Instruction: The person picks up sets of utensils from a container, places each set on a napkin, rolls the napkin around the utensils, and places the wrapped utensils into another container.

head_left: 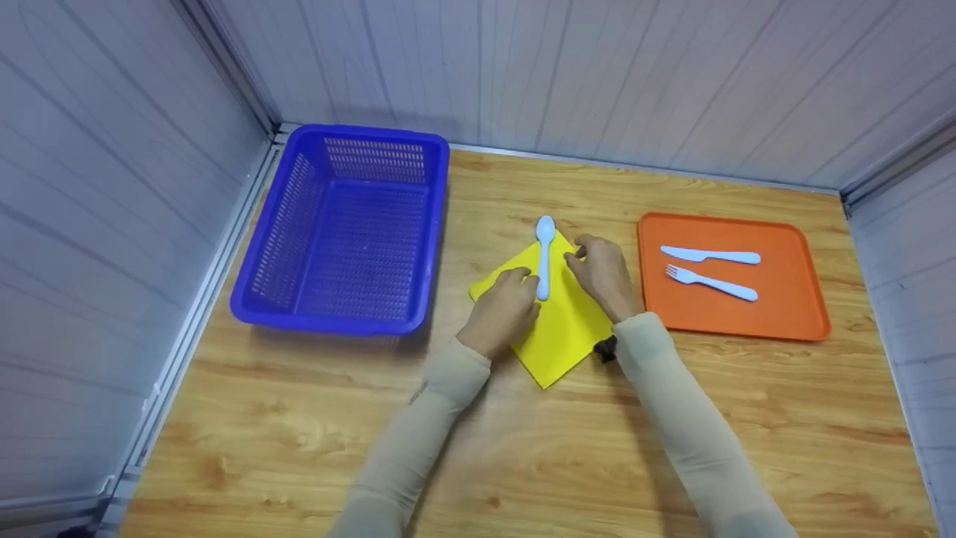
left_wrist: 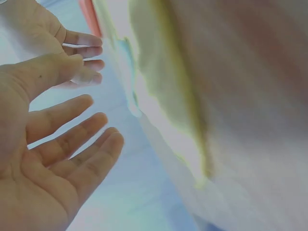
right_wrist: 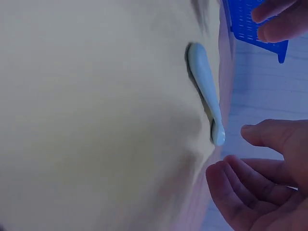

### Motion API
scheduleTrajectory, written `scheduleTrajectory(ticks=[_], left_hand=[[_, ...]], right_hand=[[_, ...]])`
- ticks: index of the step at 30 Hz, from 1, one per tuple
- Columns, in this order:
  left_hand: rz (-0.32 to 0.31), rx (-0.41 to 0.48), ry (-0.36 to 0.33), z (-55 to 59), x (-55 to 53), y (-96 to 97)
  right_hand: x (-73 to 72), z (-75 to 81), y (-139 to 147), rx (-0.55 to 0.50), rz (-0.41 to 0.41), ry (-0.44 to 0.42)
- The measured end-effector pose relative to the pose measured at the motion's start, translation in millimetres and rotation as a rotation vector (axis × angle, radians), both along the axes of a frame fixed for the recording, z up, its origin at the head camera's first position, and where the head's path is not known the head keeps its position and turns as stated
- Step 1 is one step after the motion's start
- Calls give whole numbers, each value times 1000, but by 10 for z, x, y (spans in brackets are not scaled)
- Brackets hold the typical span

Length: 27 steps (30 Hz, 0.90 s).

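A yellow cloth (head_left: 560, 340) lies flat at an angle on the wooden table. On it rests a light-coloured spoon (head_left: 544, 273), its bowl reaching past the cloth's far corner. My left hand (head_left: 502, 312) hovers over the cloth's left side, fingers loosely bent beside the spoon's handle; the left wrist view shows this hand's palm (left_wrist: 43, 178) with nothing in it. Across the spoon, my right hand (head_left: 601, 276) is near the cloth's upper right edge. In the right wrist view its thumb and fingers (right_wrist: 226, 187) are apart, holding nothing, close to the spoon (right_wrist: 204, 82).
A blue plastic basket (head_left: 429, 246) stands at the back left, with nothing in it. On the right is an orange tray (head_left: 792, 284) bearing a knife (head_left: 717, 255) and a fork (head_left: 713, 283). Pale panel walls (head_left: 597, 82) enclose the table at the back and both sides.
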<state>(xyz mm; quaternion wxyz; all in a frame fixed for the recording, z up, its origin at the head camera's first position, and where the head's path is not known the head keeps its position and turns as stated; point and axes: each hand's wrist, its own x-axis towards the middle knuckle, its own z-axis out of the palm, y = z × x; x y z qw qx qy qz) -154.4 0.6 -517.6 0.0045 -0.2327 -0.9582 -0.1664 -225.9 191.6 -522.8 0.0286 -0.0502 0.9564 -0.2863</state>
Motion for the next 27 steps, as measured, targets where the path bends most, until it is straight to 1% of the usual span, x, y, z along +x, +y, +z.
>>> scheduleTrajectory(ticks=[2, 5, 8, 11, 13, 16, 19, 22, 24, 27], left_hand=[[-39, -5, 24, 32, 3, 127], [-97, -44, 44, 61, 4, 309], [-152, -87, 84, 54, 3, 486], [-200, -101, 114, 36, 7, 675], [-228, -107, 106, 32, 12, 806], [-275, -125, 75, 32, 21, 1012], [-338, -148, 69, 23, 38, 1222], [-403, -179, 83, 1, 67, 1403], [-437, -208, 88, -14, 88, 1505], [-477, -261, 73, -47, 102, 1624]], right_hand=[[47, 49, 196, 27, 16, 24], [124, 112, 480, 67, 29, 60], [201, 158, 722, 106, 36, 81], [270, 190, 928, 123, 38, 110], [300, 191, 1059, 131, 42, 140], [324, 169, 1260, 136, 41, 165], [345, 144, 1478, 148, 19, 152], [365, 105, 1687, 166, -10, 121], [379, 70, 1808, 175, -23, 99], [398, -10, 1949, 189, -35, 69]])
